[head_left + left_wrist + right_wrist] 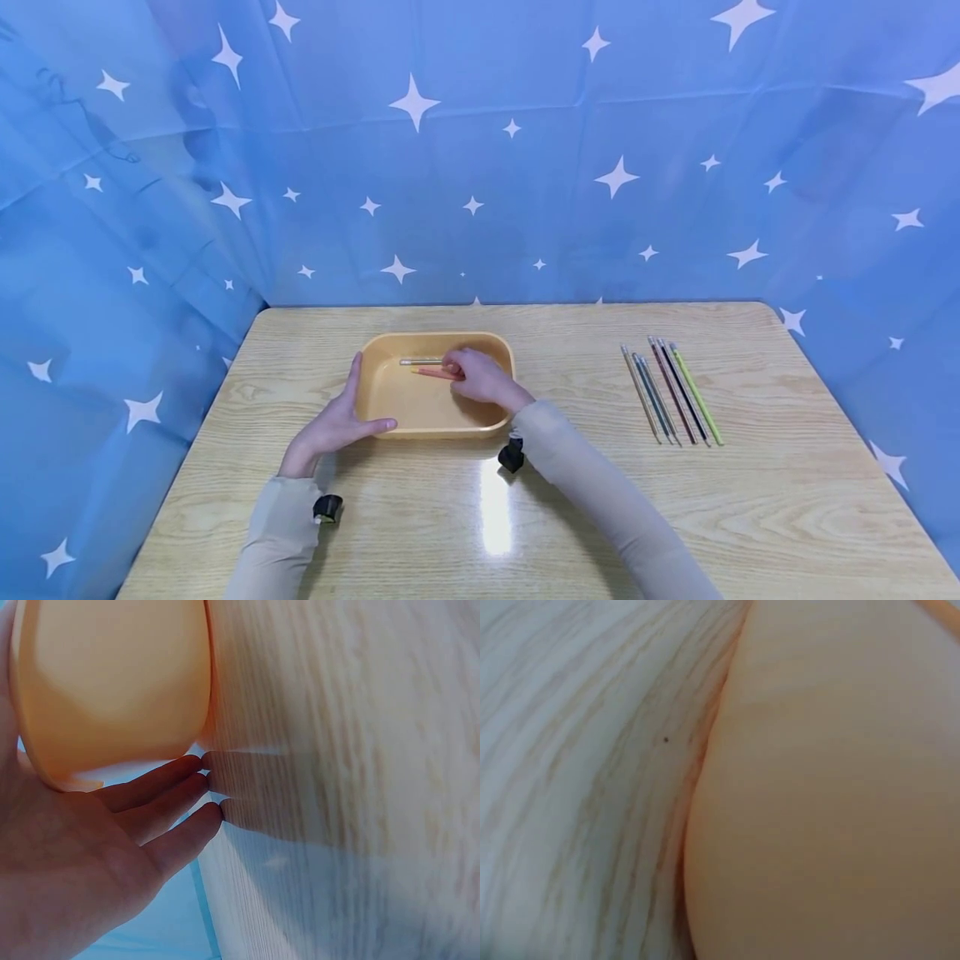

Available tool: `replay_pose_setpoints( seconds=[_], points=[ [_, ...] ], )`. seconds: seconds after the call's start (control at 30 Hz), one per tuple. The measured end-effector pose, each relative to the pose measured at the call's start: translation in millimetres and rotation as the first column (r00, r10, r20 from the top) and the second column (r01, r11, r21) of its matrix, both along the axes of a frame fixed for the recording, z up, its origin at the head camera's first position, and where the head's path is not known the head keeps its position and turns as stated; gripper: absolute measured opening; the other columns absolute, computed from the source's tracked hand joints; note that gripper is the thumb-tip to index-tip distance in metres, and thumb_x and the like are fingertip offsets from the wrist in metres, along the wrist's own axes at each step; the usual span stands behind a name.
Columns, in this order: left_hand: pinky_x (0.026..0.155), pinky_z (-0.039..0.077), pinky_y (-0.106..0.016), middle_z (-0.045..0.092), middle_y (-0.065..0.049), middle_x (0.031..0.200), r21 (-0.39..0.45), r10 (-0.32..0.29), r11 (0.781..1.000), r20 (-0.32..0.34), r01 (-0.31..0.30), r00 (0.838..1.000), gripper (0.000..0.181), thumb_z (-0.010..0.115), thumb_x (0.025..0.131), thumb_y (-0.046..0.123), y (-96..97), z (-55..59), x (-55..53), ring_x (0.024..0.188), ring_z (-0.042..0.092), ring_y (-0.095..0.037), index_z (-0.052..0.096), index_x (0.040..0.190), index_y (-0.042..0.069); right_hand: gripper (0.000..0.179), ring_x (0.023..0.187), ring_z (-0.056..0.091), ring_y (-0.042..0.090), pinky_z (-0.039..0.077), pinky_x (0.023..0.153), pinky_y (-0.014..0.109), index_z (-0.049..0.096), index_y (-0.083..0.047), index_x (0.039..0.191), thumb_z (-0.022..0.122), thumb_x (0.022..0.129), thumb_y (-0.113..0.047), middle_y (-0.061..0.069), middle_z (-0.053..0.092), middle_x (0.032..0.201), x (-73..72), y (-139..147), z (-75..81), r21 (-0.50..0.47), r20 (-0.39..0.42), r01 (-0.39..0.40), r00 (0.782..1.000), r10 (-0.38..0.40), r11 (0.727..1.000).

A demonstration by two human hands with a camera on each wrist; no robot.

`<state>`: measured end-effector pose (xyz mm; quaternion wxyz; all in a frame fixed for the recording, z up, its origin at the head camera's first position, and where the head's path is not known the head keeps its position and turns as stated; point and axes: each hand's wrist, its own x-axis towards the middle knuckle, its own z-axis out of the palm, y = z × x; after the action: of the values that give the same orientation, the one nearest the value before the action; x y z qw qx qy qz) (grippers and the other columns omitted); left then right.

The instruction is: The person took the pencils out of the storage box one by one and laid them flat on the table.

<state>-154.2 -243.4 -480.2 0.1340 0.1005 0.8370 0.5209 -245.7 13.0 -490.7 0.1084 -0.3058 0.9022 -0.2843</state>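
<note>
A shallow yellow-orange tray stands on the table. My left hand lies against its left front corner, fingers along the left side and thumb at the front rim. In the left wrist view the straight fingers reach down beside the tray wall to the tabletop. My right hand reaches inside the tray, its fingers curled on reddish-orange pencils. A yellowish pencil lies just behind them, its right part hidden by the hand. Only the tray's outer wall and tabletop show in the right wrist view.
Several pencils lie side by side on the right of the table, a lime-green pencil outermost. A blue curtain with white stars hangs behind and beside the wood-grain table.
</note>
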Motion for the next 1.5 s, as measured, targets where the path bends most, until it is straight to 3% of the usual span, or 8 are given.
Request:
replay_pose_setpoints(
  seconds=[0.2,0.47,0.77,1.03,1.37,1.5],
  points=[
    [0.11,0.016,-0.059,0.003,-0.03,0.156,-0.017,0.006,1.0,0.003,-0.006,1.0,0.122,0.078,0.081,0.022,-0.5,0.5,0.1,0.137,0.021,-0.047,-0.02,0.15,0.005,0.039,0.08,0.053,0.018,0.046,0.077,0.032,0.061,-0.004,0.118,0.066,0.08,0.006,0.0,0.057,0.084,1.5,-1,0.7,0.049,-0.028,-0.001,1.0,0.003,0.999],
    [0.11,0.016,-0.058,0.003,-0.03,0.156,-0.033,0.016,0.999,0.014,-0.015,1.0,0.122,0.078,0.081,0.024,-0.3,0.0,-0.2,0.138,0.02,-0.047,-0.02,0.151,0.006,0.036,0.078,0.056,0.017,0.047,0.076,0.032,0.061,-0.004,0.117,0.065,0.082,0.005,0.001,0.061,0.083,1.3,-1,0.4,0.029,0.008,-0.014,1.0,0.013,0.999],
    [0.11,0.015,-0.059,0.003,-0.029,0.156,-0.024,0.006,1.0,0.006,-0.006,1.0,0.122,0.078,0.081,0.023,-0.4,-1.5,-1.1,0.138,0.019,-0.047,-0.021,0.15,0.007,0.031,0.08,0.06,0.015,0.048,0.074,0.026,0.063,-0.003,0.109,0.069,0.079,0.003,0.004,0.066,0.087,-1.2,1,-2.0,-0.056,0.125,-0.025,0.992,0.032,0.998],
    [0.11,0.015,-0.059,0.002,-0.03,0.156,-0.035,0.009,0.999,-0.002,-0.009,1.0,0.122,0.079,0.081,0.023,-0.3,-0.6,-0.9,0.138,0.017,-0.048,-0.02,0.15,0.005,0.023,0.076,0.059,0.013,0.049,0.063,0.023,0.066,-0.003,0.106,0.068,0.083,0.001,0.003,0.065,0.086,0.1,2,2.3,-0.186,0.283,-0.01,0.957,0.064,0.982],
    [0.11,0.015,-0.058,0.001,-0.03,0.156,-0.039,0.009,0.999,-0.005,-0.009,1.0,0.122,0.079,0.081,0.021,-0.3,-1.9,-1.9,0.138,0.018,-0.047,-0.02,0.15,0.005,0.027,0.065,0.062,0.022,0.048,0.049,0.025,0.064,-0.003,0.113,0.066,0.087,0.002,0.007,0.064,0.092,9.7,5,10.9,-0.236,0.378,0.024,0.923,0.069,0.971],
    [0.11,0.016,-0.058,0.002,-0.03,0.156,-0.035,0.006,0.999,-0.008,-0.006,1.0,0.122,0.079,0.081,0.021,-0.6,-2.8,-2.3,0.138,0.019,-0.047,-0.02,0.15,0.005,0.026,0.069,0.062,0.021,0.05,0.052,0.025,0.065,-0.004,0.111,0.068,0.086,0.002,0.005,0.063,0.091,11.7,7,13.8,-0.251,0.357,0.035,0.932,0.059,0.967]
  ],
)
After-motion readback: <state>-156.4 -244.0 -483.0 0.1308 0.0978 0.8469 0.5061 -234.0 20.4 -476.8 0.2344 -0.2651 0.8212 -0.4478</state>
